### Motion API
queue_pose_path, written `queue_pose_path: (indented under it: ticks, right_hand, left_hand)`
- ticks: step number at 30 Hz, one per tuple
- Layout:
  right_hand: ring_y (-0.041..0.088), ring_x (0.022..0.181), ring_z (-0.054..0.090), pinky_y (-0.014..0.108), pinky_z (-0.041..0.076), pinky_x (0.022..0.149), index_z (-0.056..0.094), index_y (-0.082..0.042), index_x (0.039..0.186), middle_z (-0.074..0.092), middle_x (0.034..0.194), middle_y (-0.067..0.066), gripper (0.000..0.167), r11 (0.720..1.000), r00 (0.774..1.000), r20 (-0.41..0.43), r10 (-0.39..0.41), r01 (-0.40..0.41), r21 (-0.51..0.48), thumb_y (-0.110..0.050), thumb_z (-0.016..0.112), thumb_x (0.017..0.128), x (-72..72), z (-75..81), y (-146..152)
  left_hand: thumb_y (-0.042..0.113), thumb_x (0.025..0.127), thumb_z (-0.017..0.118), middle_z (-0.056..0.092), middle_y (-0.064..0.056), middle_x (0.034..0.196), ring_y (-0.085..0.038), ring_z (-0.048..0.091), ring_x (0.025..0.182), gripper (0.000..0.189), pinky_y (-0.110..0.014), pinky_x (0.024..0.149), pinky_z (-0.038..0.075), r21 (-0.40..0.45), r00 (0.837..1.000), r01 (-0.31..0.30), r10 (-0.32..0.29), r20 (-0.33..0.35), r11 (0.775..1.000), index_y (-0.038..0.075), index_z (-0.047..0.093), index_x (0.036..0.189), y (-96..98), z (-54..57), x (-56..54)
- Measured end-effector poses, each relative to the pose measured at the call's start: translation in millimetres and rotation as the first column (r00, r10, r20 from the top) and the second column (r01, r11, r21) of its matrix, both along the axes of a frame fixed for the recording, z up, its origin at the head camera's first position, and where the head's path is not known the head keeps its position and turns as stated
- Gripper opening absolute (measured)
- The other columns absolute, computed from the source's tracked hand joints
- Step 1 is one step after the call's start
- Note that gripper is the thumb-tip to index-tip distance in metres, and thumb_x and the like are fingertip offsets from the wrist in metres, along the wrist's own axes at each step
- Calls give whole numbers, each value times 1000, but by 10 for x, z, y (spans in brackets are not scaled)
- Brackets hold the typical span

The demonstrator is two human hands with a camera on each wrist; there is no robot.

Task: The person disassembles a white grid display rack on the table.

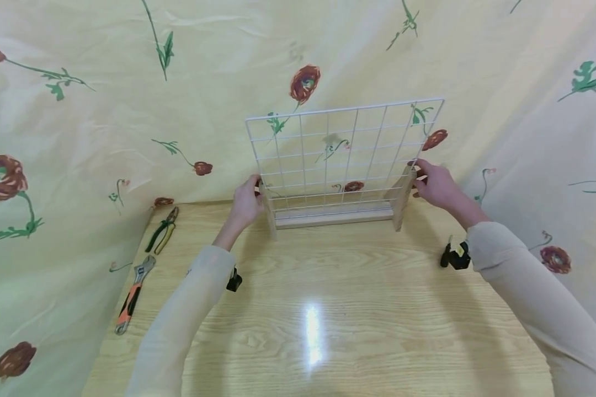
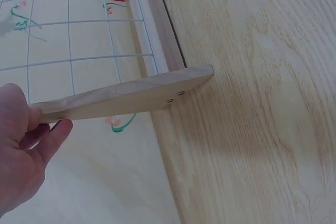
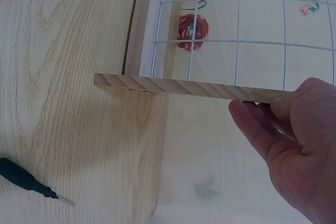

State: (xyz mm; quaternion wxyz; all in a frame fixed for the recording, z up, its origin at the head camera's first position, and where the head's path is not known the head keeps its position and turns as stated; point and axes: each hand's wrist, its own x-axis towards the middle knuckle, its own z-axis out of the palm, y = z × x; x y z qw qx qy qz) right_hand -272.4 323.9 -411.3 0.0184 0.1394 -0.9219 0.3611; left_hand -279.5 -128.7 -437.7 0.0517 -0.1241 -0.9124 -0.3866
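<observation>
A wooden frame with two side boards and a crossbar (image 1: 335, 219) stands near the table's far edge, a white wire grid (image 1: 328, 111) rising from it at a backward slant. My left hand (image 1: 246, 201) pinches the upper end of the left side board (image 2: 131, 90) between thumb and fingers. On the other side, my right hand (image 1: 436, 184) grips the upper end of the right side board (image 3: 184, 86) the same way. Two screw heads (image 2: 175, 97) show on the left board's outer face, low down near the crossbar.
Pliers (image 1: 163, 230) and an adjustable wrench (image 1: 135, 295) with orange-black handle lie along the table's left edge. A black-handled screwdriver (image 3: 23, 174) lies to the right of the frame. Flower-printed cloth (image 1: 218, 82) hangs behind the table and along both sides.
</observation>
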Motion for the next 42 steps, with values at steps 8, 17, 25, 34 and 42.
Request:
queue_pose_path:
  ticks: [8, 17, 25, 34, 42]
  right_hand:
    - [57, 97, 61, 26, 61, 59, 41, 12, 138, 54, 113, 45, 43, 1000, 1000, 18, 12, -11, -14, 12, 45, 94, 28, -6, -2]
    - [57, 100, 60, 27, 62, 60, 42, 12, 136, 53, 118, 45, 40, 1000, 1000, 18, 26, -26, 1, 10, 46, 97, 79, -8, -10]
    - [57, 100, 61, 37, 63, 60, 41, 12, 138, 48, 128, 47, 41, 999, 999, 30, 40, -40, -5, 10, 45, 97, 114, -18, -11]
    - [55, 106, 59, 36, 63, 63, 37, 10, 143, 41, 137, 44, 47, 998, 994, 87, 58, -55, -36, 11, 44, 96, 154, -4, -19]
    - [55, 104, 60, 34, 63, 62, 37, 11, 143, 41, 136, 44, 48, 996, 993, 90, 79, -74, -48, 11, 46, 96, 168, -24, 8]
  left_hand:
    - [-14, 93, 55, 58, -25, 129, -39, 64, 110, 45, -42, 89, 58, 13, 1000, 9, -9, -2, 1000, -7, 45, 136, -31, -22, 83]
    - [-15, 93, 54, 57, -25, 130, -40, 63, 111, 47, -42, 89, 59, 39, 1000, 8, -8, 14, 999, -7, 44, 138, -55, -22, 163]
    - [-17, 90, 52, 58, -26, 127, -41, 64, 110, 47, -42, 88, 59, 48, 1000, 12, -13, 2, 999, -8, 46, 136, -82, -22, 234]
    - [-17, 89, 54, 60, -25, 122, -41, 66, 105, 45, -42, 86, 60, 52, 999, 17, -15, -33, 999, -7, 48, 132, -122, -47, 307]
    - [-17, 88, 54, 60, -26, 123, -41, 66, 105, 46, -43, 86, 60, 59, 1000, 15, -14, -26, 998, -7, 48, 132, -141, -34, 384]
